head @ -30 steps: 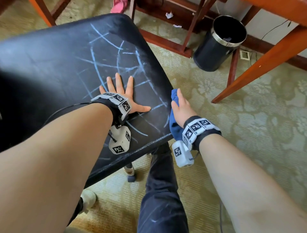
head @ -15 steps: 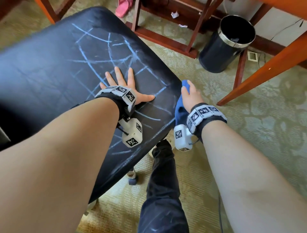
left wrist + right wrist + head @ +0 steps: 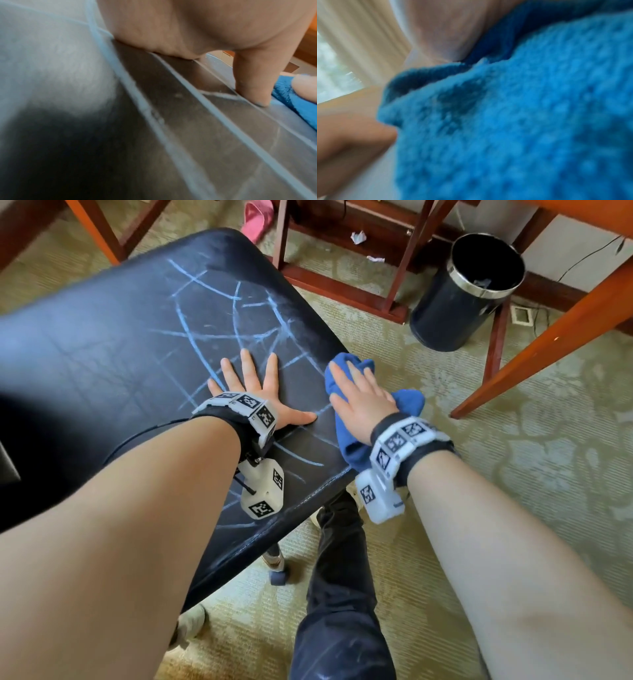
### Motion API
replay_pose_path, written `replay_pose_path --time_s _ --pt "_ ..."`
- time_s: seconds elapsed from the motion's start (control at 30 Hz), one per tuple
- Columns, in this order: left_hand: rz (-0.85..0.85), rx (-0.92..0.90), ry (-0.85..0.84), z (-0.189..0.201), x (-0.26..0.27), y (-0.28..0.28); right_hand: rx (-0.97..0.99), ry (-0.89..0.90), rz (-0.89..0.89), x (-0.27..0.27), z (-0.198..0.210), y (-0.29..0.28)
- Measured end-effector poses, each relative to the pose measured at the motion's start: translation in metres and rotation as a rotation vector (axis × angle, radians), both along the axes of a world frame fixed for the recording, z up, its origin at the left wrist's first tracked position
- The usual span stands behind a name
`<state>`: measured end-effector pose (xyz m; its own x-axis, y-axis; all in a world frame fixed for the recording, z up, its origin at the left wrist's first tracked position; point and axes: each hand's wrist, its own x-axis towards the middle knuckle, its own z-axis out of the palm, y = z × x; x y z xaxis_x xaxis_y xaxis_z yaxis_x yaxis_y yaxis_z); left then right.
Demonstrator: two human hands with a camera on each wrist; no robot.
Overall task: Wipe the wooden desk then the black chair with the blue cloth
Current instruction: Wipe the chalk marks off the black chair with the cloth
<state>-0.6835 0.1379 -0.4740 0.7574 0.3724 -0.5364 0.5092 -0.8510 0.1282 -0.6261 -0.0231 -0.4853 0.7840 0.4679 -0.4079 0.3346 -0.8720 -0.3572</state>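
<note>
You're working the chair phase: your left hand (image 3: 255, 397) is lying flat, fingers straight and spread, palm down on the black chair seat (image 3: 102, 354) at frame centre, gripping nothing, just bracing. Your right hand (image 3: 359, 402) is pressing the blue cloth (image 3: 409, 402) onto the seat's right edge, just right of the left thumb; fingers look extended over the bunched cloth, part of it hanging off the edge. The right wrist view is mostly blurred cloth, so I cannot tell whether the thumb is hooking under it.

The light blue chalk lines (image 3: 191, 337) are crossing most of the seat from upper centre down to the lower edge, and look largely unwiped.

Suggestions:
- You're starting from the right edge, so sweep leftward in overlapping passes; don't scrub in place.
- The left hand is sitting on marks; the left wrist view is showing lines running under the palm and thumb. Shift the brace to the dark unmarked area at frame left.
- Flatten the cloth for more contact; the bunch is likely to smear.
- Castors are showing under the seat, so keep the brace firm or the chair may roll.
</note>
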Motion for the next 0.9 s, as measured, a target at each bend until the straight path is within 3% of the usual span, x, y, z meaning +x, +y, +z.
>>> replay_pose_path --time_s 0.17,0.43,0.53,0.63,0.73,0.8,0.9 --pt "-0.006 -0.027 0.030 0.004 0.000 0.003 0.198 0.247 -0.441 0.022 -0.004 -0.016" --pt "-0.050 -0.004 0.033 -0.002 -0.005 0.001 0.317 0.285 -0.763 -0.029 0.000 -0.048" --pt "-0.071 0.001 0.049 0.000 -0.008 0.002 0.251 0.239 -0.738 -0.038 -0.001 -0.044" --pt "-0.080 -0.004 0.053 0.002 -0.008 0.002 0.106 0.091 -0.426 -0.044 0.001 -0.039" --pt "-0.080 -0.004 0.060 0.002 -0.008 0.002 0.106 0.039 -0.172 -0.033 0.002 -0.032" --pt "-0.083 0.003 0.051 0.001 -0.007 0.002 0.175 0.090 -0.212 -0.017 -0.002 -0.034" --pt "-0.076 0.008 0.046 0.001 -0.006 0.002 0.234 0.204 -0.513 -0.001 -0.008 -0.042"
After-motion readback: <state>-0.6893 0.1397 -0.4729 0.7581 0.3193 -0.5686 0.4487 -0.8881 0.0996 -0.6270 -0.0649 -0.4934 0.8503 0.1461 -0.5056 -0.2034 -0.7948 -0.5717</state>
